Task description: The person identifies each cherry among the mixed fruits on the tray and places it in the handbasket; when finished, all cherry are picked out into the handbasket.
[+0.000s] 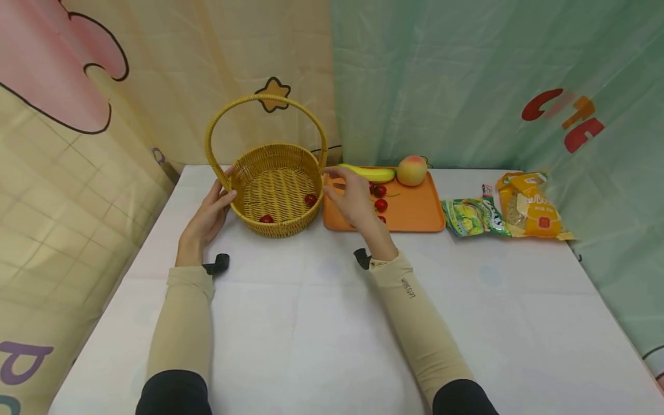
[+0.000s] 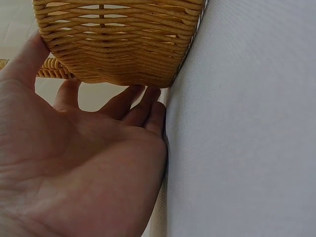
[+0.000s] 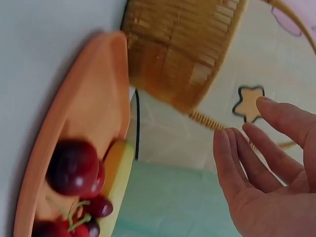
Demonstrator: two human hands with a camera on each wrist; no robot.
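A yellow wicker basket point(image 1: 277, 227) with a tall arched handle stands on the table, two small red fruits point(image 1: 310, 199) inside. My left hand point(image 1: 207, 213) holds its left side, thumb at the rim and fingers behind the handle base; in the left wrist view those fingers point(image 2: 116, 106) meet the woven wall. My right hand point(image 1: 353, 196) hovers between basket and orange tray point(image 1: 415, 222), thumb and fingers apart, holding nothing. On the tray lie red cherries point(image 1: 381, 205), a banana point(image 1: 381, 174) and a peach point(image 1: 412, 170). A round dark-red fruit point(image 3: 74, 167) shows in the right wrist view.
Right of the tray lie a green packet point(image 1: 472, 217) and an orange-yellow bag point(image 1: 531, 204). A white cloth covers the table point(image 1: 311, 323). Printed curtains point(image 1: 425, 80) hang close behind the basket and tray.
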